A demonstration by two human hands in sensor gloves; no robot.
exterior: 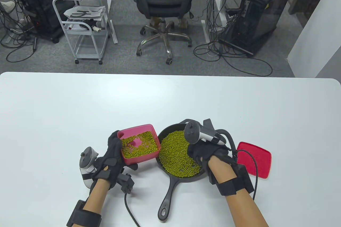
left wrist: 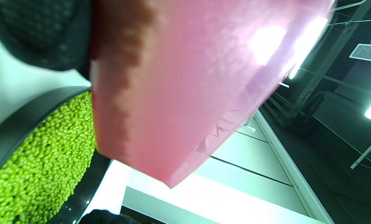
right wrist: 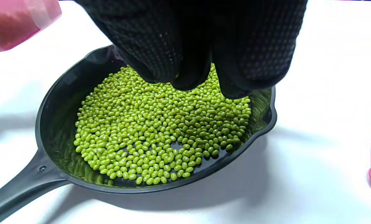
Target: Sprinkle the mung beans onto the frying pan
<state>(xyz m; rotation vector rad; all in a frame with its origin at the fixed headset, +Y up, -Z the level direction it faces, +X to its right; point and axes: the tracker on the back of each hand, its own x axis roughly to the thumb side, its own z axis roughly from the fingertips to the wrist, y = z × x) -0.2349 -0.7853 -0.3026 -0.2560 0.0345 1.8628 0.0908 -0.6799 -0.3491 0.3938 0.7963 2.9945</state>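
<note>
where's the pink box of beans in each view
Table view: pink box left of centre, held by the left hand, beside the frying pan.
Left wrist view: its underside fills the middle.
Right wrist view: only a corner, top left.
Shared landmark: the frying pan.

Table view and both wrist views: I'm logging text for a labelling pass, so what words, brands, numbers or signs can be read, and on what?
No text can be read.
Pink container: faint embossed marks near its lower edge, too blurred to read.
Paper on the white cart: bold black strokes, not legible.
Black cabinets: small yellow warning stickers, wording not legible.
Frying pan, red lid, gloves: none.
</note>
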